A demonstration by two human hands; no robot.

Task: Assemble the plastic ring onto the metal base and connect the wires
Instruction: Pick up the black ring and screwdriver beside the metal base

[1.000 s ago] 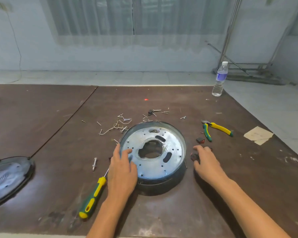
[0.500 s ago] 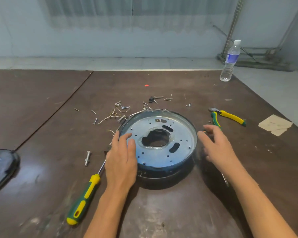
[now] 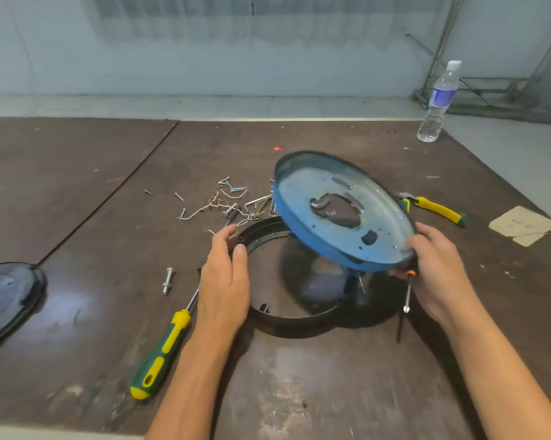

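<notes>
Lifting the metal base (image 3: 344,211) off the counter (image 3: 77,185) just now: half a second ago it sat flat over the plastic ring (image 3: 267,231), now it's tilted in the air. Left hand (image 3: 225,281) open, fingers loosely curled, by the ring's left edge. Ring exposed, flat on the counter. Right hand (image 3: 439,274) grips the base's near rim, with a small screwdriver (image 3: 407,293) hanging under it. Judging: ring isn't seated yet, and no wires joined.

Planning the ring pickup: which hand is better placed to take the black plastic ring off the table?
Probably left hand: it rests open against the black plastic ring, while the right hand holds the tilted metal base.
</notes>
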